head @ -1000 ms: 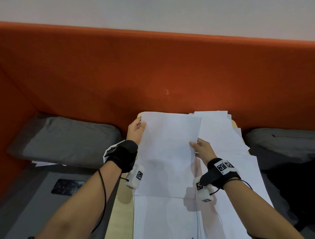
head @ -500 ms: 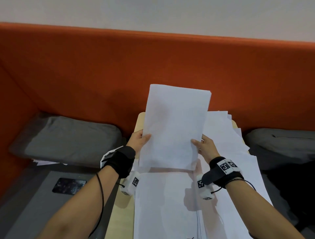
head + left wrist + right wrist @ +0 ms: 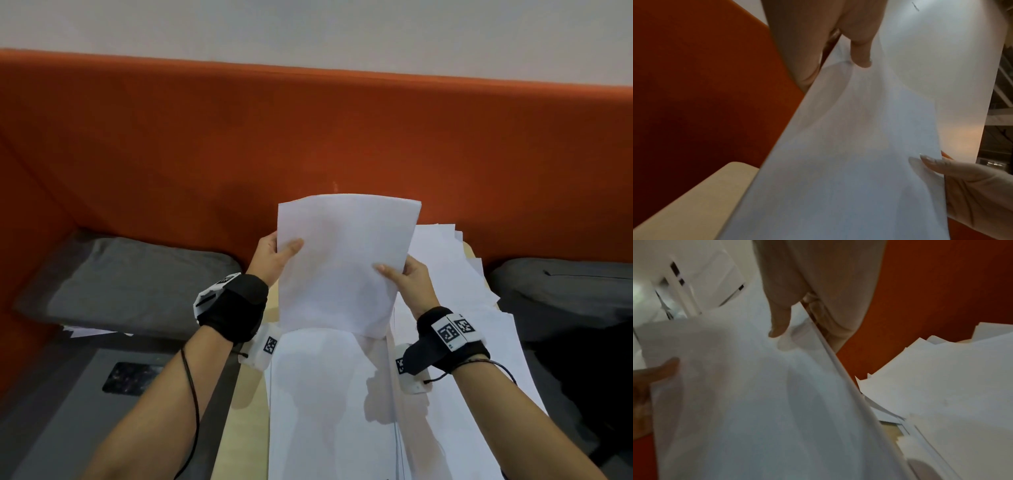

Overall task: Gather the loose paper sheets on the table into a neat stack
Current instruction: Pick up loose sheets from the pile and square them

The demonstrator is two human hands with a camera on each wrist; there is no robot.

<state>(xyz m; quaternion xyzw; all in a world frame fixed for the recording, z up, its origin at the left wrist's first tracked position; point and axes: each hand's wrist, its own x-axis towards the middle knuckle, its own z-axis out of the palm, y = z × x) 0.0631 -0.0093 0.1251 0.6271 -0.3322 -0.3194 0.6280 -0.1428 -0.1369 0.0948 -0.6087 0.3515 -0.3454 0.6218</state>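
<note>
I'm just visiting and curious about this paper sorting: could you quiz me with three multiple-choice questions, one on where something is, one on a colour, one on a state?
1. Where do the loose sheets lie?
A. right of the held bundle
B. on the grey cushion
C. on the floor

2. What colour is the padded wall?
A. blue
B. orange
C. green

3. How is the held bundle carried?
A. flat on the table
B. upright, left hand and right hand pinching its sides
C. one-handed

Answers: 1 A, fanned sheets lie rightward; 2 B, orange surrounds the table; 3 B, thumbs press its front.

Head view evenly lit, sharp; my arms' soft shadows fall toward me. Both wrist views dim, blurred, edge-warped.
</note>
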